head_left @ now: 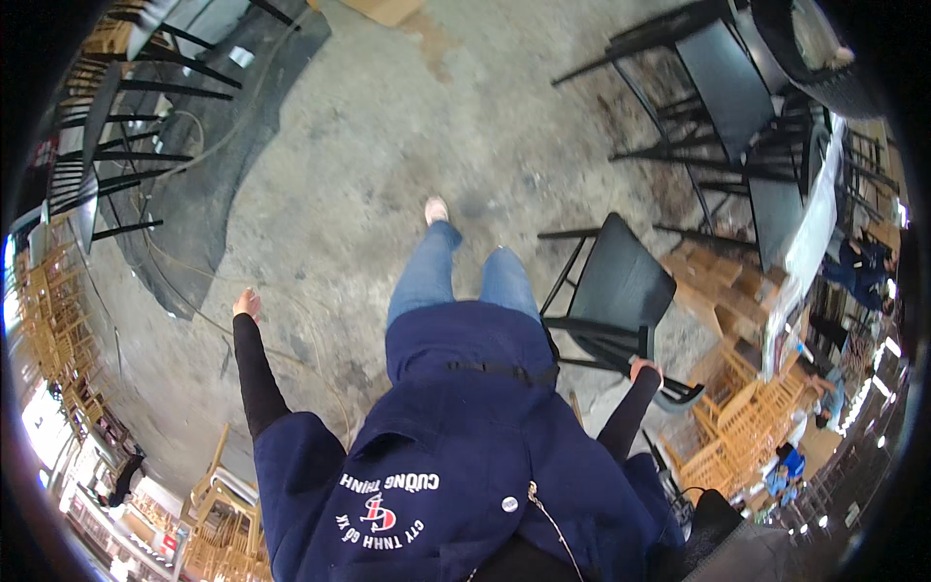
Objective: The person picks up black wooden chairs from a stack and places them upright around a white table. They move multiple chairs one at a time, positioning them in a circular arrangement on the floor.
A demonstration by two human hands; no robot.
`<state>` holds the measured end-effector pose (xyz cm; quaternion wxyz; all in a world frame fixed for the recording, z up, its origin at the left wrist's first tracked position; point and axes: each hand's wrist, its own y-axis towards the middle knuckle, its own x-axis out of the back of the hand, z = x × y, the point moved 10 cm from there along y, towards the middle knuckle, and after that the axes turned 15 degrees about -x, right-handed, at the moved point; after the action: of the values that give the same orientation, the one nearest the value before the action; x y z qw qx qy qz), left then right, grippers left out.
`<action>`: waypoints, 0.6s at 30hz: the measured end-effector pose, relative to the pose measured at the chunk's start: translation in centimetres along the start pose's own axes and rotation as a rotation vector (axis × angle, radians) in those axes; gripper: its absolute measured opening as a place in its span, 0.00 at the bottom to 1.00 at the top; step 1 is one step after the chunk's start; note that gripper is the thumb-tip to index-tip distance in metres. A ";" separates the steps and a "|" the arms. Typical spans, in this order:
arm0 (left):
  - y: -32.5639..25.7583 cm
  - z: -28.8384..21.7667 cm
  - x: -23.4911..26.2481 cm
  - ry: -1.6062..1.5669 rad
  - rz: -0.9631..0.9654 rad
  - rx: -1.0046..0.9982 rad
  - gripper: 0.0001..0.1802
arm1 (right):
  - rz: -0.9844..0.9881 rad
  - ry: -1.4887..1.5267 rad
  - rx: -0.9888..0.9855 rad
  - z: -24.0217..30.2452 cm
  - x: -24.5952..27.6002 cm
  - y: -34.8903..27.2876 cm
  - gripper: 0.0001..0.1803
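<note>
My right hand is closed round the back of a black wooden chair at my right side. The chair is tilted, its seat facing up and its legs pointing to the left. Part of its back is hidden by my hand and sleeve. My left hand hangs away from my body on the left, with nothing in it and its fingers stretched out. Beneath it lies the concrete floor, close to a thin hose.
Black chairs stand stacked at the far right, near cardboard boxes and light wooden chairs. More black chairs stand at the far left by a dark sheet on the floor. Several people are in the right background.
</note>
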<state>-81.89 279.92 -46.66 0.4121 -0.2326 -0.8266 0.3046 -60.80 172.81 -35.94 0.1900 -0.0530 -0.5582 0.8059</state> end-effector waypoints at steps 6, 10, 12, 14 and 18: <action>13.5 -31.1 -8.7 -0.325 -0.006 -0.483 0.28 | -0.054 -0.158 -0.021 -16.3 -0.5 -4.1 0.11; 10.8 -57.1 -23.9 -0.031 0.196 -0.917 0.16 | 0.023 -0.043 -0.188 -27.7 -3.1 -8.1 0.03; 6.7 -66.1 -31.9 0.016 0.402 -1.104 0.16 | 0.044 0.029 -0.179 -31.8 -4.3 -10.5 0.06; 1.2 -70.9 -36.2 0.102 0.490 -1.381 0.16 | 0.022 -0.076 -0.127 -34.3 -4.1 -13.1 0.08; -2.4 -74.7 -43.0 0.119 0.827 -1.211 0.12 | 0.096 -0.257 -0.081 -41.1 -6.6 -17.8 0.10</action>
<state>3.07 274.21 -32.75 0.1072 -0.7282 -0.6712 -0.0879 -38.08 211.96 -35.70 0.0762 0.0164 -0.6067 0.7911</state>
